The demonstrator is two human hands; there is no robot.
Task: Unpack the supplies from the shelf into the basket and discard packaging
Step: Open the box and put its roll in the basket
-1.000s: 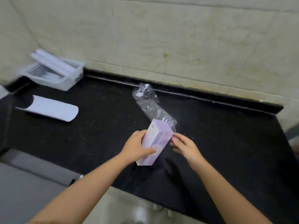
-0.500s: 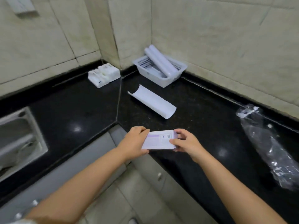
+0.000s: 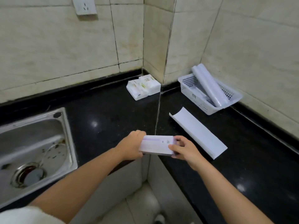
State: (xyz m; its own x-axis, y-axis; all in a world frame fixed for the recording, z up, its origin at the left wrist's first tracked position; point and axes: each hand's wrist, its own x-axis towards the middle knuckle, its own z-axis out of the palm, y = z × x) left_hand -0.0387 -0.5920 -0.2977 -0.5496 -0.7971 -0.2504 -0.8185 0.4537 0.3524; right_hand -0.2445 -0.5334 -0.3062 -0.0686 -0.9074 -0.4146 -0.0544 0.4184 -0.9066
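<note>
Box [image 3: 156, 147] print is unreadable; I see left hand [image 3: 131, 147] and right hand [image 3: 182, 150] fingers closed round its ends, above the counter [image 3: 105, 113] front edge.

Nothing legible here tbh: print on the box [image 3: 156, 145] and tissue packs [image 3: 143, 88] is too blurry.

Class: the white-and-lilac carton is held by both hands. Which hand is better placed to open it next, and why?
Probably the right hand: its fingertips sit on the white-and-lilac carton's end flap, while the left hand wraps the other end, steadying it.
</note>
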